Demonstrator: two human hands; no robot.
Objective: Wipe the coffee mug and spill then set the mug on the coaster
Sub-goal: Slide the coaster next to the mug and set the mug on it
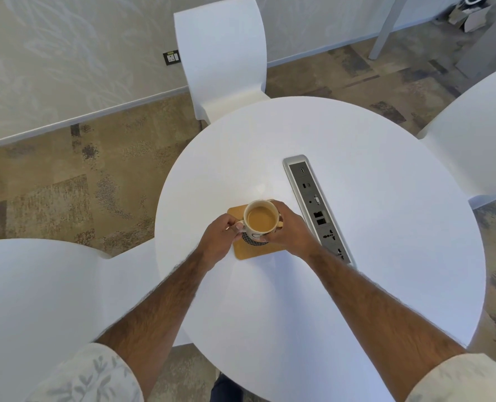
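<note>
A white coffee mug (pixel 262 219) full of light-brown coffee is over the square wooden coaster (pixel 255 252) on the round white table (pixel 357 227). My left hand (pixel 222 236) grips the mug's handle side. My right hand (pixel 291 227) wraps the mug's right wall. Whether the mug's base touches the coaster I cannot tell. A dark patterned band shows at the mug's bottom. No cloth and no spill are visible.
A silver socket strip (pixel 316 207) is set into the table just right of my right hand. White chairs stand at the far side (pixel 220 53), at the right (pixel 478 134) and at the near left (pixel 38 300). Carpet floor surrounds the table.
</note>
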